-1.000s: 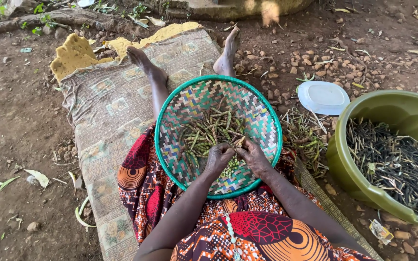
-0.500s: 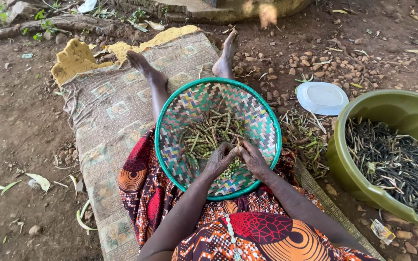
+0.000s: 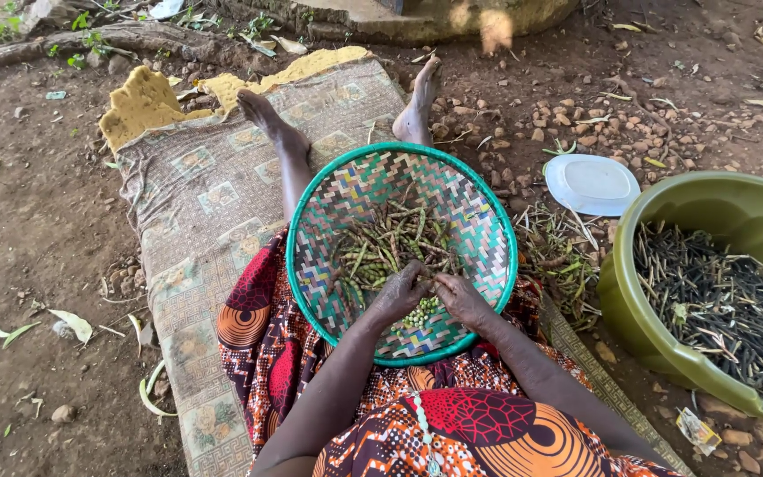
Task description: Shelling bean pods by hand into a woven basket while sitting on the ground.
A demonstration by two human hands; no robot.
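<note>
Green bean pods (image 3: 390, 243) still heap the round woven tray (image 3: 486, 212), few shelled peas (image 3: 419, 314) near; left hand (image 3: 399, 291) and right hand (image 3: 457, 296) fingers pinch one pod.

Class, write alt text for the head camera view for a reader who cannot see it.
Both hands, left hand and right hand, meet over a pod above a woven tray of green pods on the seated person's lap. A green basin of dark pods stands at right.
</note>
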